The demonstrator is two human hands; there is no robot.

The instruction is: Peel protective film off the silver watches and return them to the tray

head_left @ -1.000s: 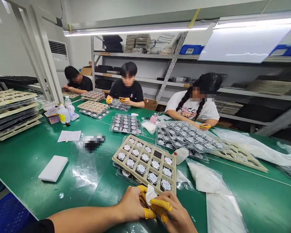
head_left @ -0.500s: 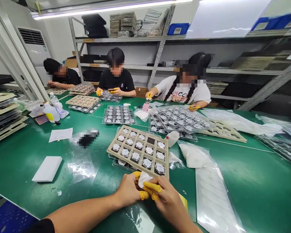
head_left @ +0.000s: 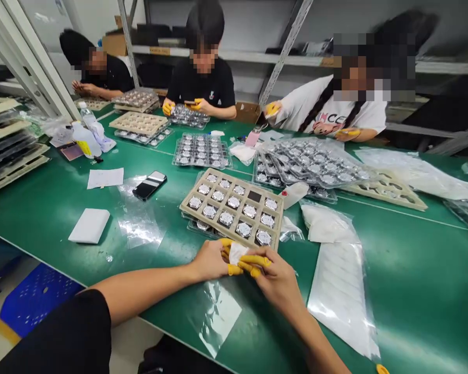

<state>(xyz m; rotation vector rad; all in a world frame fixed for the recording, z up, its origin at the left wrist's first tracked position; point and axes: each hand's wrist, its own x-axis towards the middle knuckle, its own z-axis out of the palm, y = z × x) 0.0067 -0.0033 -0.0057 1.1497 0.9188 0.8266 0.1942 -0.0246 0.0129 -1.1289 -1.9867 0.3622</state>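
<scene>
My left hand and my right hand meet just in front of a beige tray, with yellow finger cots on their fingertips. Between them is a white wipe, pinched in the right fingers. The left fingers are closed against the wipe, and whatever they grip is hidden. The beige tray holds silver watch-case-like parts in its compartments; one compartment in the back row shows only its dark bottom. Beneath this tray lies a clear plastic tray with more such parts.
Clear trays of parts are piled behind right. A white squeeze bottle lies by the beige tray. Plastic-wrapped white sheets lie at right; a phone, white foam block and plastic bag lie left and front. Three co-workers sit opposite.
My view has tilted downward, showing more of the near table edge. My hands stay together on the wipe. The co-worker at right has lifted a hand off the pink bottle.
</scene>
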